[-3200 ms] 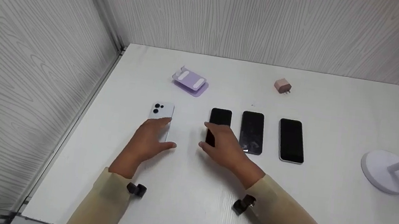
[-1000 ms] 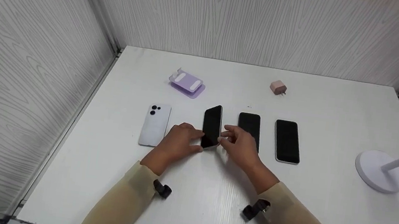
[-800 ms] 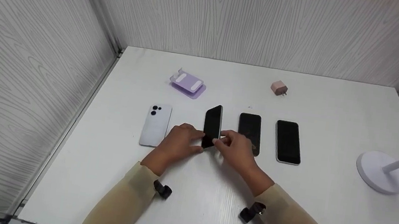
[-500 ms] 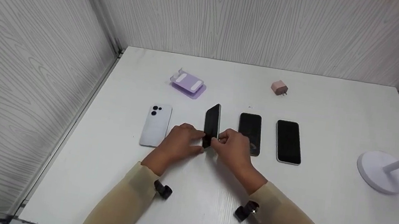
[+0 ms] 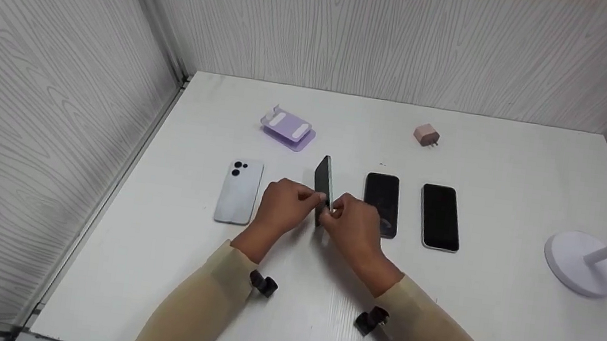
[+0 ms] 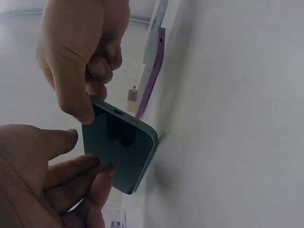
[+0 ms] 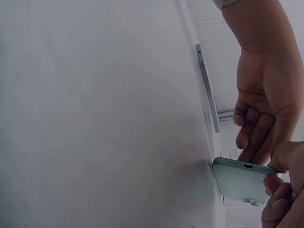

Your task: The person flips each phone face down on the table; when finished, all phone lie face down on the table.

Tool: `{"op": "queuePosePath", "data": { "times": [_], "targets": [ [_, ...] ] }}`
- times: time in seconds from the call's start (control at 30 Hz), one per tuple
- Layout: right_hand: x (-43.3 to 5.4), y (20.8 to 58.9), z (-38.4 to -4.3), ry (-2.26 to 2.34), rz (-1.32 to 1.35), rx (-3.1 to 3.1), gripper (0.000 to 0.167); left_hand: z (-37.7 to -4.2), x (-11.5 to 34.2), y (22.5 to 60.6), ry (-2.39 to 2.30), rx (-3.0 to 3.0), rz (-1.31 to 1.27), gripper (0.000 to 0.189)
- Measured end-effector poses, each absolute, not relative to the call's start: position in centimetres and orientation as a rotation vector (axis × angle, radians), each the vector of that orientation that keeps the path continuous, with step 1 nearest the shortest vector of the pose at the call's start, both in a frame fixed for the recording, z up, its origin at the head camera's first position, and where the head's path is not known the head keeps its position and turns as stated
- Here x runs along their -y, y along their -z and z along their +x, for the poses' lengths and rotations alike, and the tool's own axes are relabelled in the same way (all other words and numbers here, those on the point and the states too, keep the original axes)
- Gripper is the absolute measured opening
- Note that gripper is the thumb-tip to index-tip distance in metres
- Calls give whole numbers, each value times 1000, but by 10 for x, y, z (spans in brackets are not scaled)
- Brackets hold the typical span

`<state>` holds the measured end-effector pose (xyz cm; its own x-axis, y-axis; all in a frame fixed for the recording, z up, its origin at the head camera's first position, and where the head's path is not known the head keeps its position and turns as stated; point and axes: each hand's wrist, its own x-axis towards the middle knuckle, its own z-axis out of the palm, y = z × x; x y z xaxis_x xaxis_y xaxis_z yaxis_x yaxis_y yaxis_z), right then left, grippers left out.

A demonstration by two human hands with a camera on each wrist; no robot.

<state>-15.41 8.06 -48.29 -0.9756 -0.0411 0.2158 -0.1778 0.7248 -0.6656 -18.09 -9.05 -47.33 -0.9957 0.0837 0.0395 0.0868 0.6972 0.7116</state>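
A phone [image 5: 323, 180] with a dark screen and pale green back [image 7: 240, 182] stands on its long edge on the white table, screen facing left. The right hand [image 5: 354, 223] pinches the near upper corner, its thumb on the screen side in the left wrist view. The left hand [image 5: 286, 206] is at the screen side. Its thumb stands apart from the other fingers [image 6: 76, 185], whose tips overlap the screen in the left wrist view. A white phone [image 5: 239, 191] lies face down at left. Two black-screened phones [image 5: 382, 203], [image 5: 441, 216] lie at right.
Behind the hands sits a purple folding phone stand [image 5: 288, 127]. A pink charger plug [image 5: 426, 134] lies at the back right. The round white base [image 5: 583, 264] of a stand is at the right. Grey wood-grain panels [image 5: 321, 28] wall the table's back and sides.
The phone has gone from lying flat to standing on its long edge. The left hand has shifted from the white phone to this one, then upward along its screen; the right hand now pinches its corner.
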Motion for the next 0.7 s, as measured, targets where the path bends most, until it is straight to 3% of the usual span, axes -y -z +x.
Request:
{"op": "queuePosePath", "data": {
  "times": [0.27,0.7],
  "targets": [
    [-74,481,-149,-1048,249,2745,15,-200,80,466,1236,2894,126,35],
    [-70,485,-147,-981,420,2718,18,-203,77,455,895,2916,136,33]
  ]
}}
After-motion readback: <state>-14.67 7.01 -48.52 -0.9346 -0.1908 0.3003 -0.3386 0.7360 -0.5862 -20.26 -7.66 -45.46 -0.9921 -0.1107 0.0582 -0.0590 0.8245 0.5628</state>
